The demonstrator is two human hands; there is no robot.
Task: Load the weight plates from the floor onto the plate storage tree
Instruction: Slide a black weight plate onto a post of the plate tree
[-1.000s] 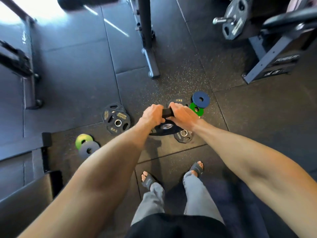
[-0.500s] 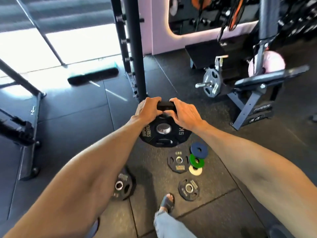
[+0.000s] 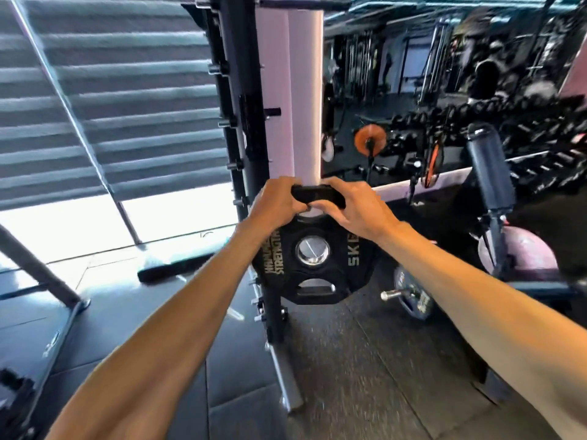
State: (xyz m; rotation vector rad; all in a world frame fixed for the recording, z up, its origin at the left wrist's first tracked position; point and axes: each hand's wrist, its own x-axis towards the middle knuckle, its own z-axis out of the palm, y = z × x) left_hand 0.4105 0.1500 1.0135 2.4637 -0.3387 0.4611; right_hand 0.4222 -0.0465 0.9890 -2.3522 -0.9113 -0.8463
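Lifting finished: black 5 kg plate was on floor a second ago, now hangs upright in mid-air. Left hand and right hand both curled round its top grip slot. Other floor plates dropped from view as head rose. Pegged black upright just behind plate, possibly storage tree; blur hides free peg. Rubber floor open below. Plate-loaded chrome peg near plate's right edge, so keep clear.

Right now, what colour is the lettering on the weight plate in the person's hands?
Pale gold on the black weight plate; clearest in the head view.
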